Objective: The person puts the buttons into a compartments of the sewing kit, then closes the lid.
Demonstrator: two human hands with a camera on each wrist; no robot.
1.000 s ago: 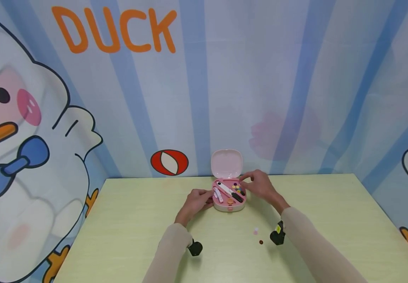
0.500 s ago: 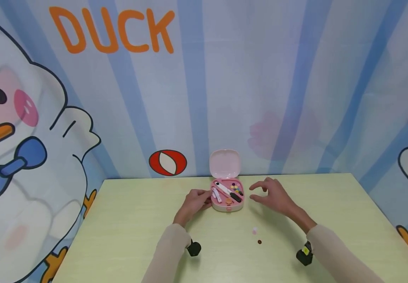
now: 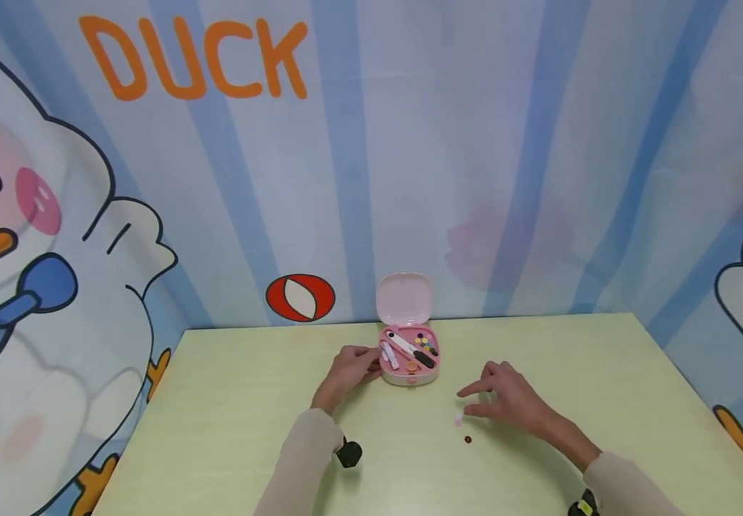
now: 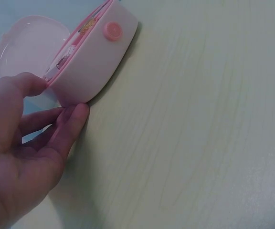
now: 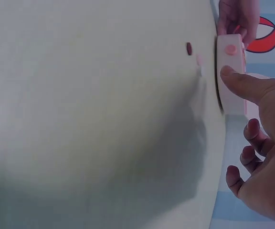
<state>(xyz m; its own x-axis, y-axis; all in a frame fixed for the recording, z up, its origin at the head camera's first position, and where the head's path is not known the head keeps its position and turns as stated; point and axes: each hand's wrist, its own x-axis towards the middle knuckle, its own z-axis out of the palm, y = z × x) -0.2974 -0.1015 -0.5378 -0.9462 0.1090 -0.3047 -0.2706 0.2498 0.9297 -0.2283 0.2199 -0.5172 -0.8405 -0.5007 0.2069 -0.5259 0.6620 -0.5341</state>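
A small pink and white case [image 3: 410,378] stands on the table with its pale pink lid [image 3: 405,299] raised. My left hand [image 3: 348,374] holds its left side, thumb at the top rim and fingers low against the wall, as the left wrist view shows. Inside lie a white stick-like tool [image 3: 403,342] with a black end, a whitish piece [image 3: 389,355], an orange disc [image 3: 413,367] and several coloured round bits [image 3: 426,342]. To the right, my right hand [image 3: 511,398] hangs with thumb and fingers apart, holding nothing. Its fingertips are close over a pale pink and white bit [image 3: 458,419].
A dark red-brown disc, button-like [image 3: 468,439], lies on the pale wooden table [image 3: 229,416], nearer to me than the pale bit. Behind the table's back edge hangs a blue striped cloth [image 3: 397,179] with duck drawings.
My right hand has left the right side of the case and come back toward me and down, over the pale bit. The left hand keeps its place on the case.
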